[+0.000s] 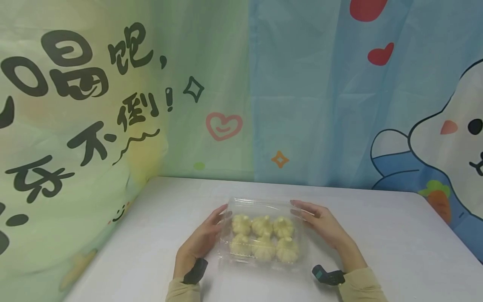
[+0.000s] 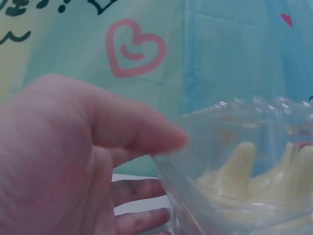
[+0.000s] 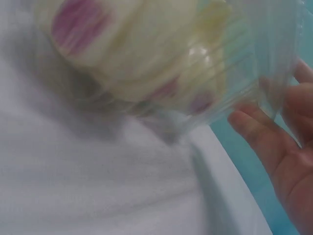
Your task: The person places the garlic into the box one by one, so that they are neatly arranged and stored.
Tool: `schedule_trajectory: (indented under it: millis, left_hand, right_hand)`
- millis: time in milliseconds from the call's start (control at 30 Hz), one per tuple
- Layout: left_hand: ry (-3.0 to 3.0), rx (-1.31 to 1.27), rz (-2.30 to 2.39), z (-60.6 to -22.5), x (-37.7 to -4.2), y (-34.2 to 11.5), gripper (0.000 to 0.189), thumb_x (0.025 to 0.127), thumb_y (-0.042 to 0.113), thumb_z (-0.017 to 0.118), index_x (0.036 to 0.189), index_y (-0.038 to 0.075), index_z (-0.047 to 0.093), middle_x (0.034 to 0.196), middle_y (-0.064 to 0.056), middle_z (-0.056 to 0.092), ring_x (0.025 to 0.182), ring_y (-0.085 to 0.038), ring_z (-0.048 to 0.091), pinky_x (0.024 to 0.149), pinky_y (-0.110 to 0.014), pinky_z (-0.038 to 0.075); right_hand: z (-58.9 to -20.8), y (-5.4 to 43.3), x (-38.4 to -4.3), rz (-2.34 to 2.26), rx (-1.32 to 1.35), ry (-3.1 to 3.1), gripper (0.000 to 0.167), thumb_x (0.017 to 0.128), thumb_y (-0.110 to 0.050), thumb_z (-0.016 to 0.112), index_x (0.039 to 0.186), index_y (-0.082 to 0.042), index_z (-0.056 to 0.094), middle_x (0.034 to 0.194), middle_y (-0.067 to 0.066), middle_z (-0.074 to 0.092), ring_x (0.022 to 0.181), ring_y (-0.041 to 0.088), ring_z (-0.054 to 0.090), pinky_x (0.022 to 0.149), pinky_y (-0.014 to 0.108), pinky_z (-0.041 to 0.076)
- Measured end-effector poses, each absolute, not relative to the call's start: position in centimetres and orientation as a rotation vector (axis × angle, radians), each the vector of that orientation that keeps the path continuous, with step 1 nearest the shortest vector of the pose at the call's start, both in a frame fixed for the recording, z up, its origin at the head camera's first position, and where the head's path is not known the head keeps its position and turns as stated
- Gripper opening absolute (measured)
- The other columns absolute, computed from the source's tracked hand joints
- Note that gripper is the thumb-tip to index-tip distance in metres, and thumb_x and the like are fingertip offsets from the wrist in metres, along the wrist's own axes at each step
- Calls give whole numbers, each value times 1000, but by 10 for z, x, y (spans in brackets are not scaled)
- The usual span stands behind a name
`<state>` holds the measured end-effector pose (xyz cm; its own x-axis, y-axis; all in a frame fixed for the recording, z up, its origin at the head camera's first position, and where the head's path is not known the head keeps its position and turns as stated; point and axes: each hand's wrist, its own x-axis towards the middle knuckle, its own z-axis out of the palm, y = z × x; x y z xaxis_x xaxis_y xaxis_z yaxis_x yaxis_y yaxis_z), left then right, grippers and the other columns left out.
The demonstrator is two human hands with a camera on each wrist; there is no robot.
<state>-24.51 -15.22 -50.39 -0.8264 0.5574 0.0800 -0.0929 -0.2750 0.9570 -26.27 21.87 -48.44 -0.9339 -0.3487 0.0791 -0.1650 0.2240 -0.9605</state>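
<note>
A clear plastic box [image 1: 264,262] with its lid down holds several pale garlic bulbs [image 1: 262,226] in two rows. Purple patches show on the bulbs [image 3: 80,24] in the right wrist view. My left hand [image 1: 203,235] lies along the box's left side, thumb tip at the upper edge and fairly straight fingers [image 2: 139,193] against the wall. On the opposite side, my right hand [image 1: 324,224] reaches along the wall, fingertips at the far right corner. In the right wrist view, the right hand's thumb and fingers [image 3: 254,134] touch the clear wall, above a shadow on the table.
The white table [image 1: 151,235] runs back to a printed cloth backdrop [image 1: 294,84] with hearts, lettering and a cartoon animal. A black wrist device [image 1: 195,270] sits on the left wrist and another device [image 1: 328,276] on the right, below tan sleeves [image 1: 362,285].
</note>
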Motion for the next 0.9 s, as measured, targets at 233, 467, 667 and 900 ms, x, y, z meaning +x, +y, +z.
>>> schedule_trajectory:
  millis: [233, 467, 667, 900]
  left_hand:
    - [1856, 609, 1941, -501, -246, -162, 69, 91, -4, 45, 152, 8, 16, 155, -24, 18, 141, -42, 25, 116, -42, 29]
    - [2166, 584, 1713, -485, -237, -170, 52, 92, 9, 58, 140, 3, 41, 137, -25, 46, 124, -38, 51, 99, -40, 49]
    - [2197, 480, 1656, -469, -230, -169, 50, 88, 8, 60, 135, 1, 47, 99, -15, 61, 81, -19, 64, 72, -33, 59]
    - [2133, 387, 1579, -461, -222, -174, 60, 87, 9, 61, 144, 14, 41, 88, -4, 62, 73, -14, 60, 57, -30, 56]
  right_hand:
    - [-482, 215, -257, -1811, -561, 2447, 45, 98, -20, 50, 141, -7, 44, 148, 17, 39, 117, 8, 59, 94, 14, 46]
    - [-473, 209, -252, -1532, -209, 2838, 37, 95, -29, 56, 122, -3, 56, 123, 21, 58, 104, 32, 65, 87, 41, 57]
    - [-459, 204, -243, -1300, -151, 2897, 28, 92, -13, 58, 116, 1, 62, 113, 22, 65, 89, 27, 71, 75, 39, 59]
    - [-445, 215, -231, -1281, -388, 2542, 57, 92, -13, 57, 144, 0, 37, 130, 27, 50, 99, 32, 66, 83, 42, 58]
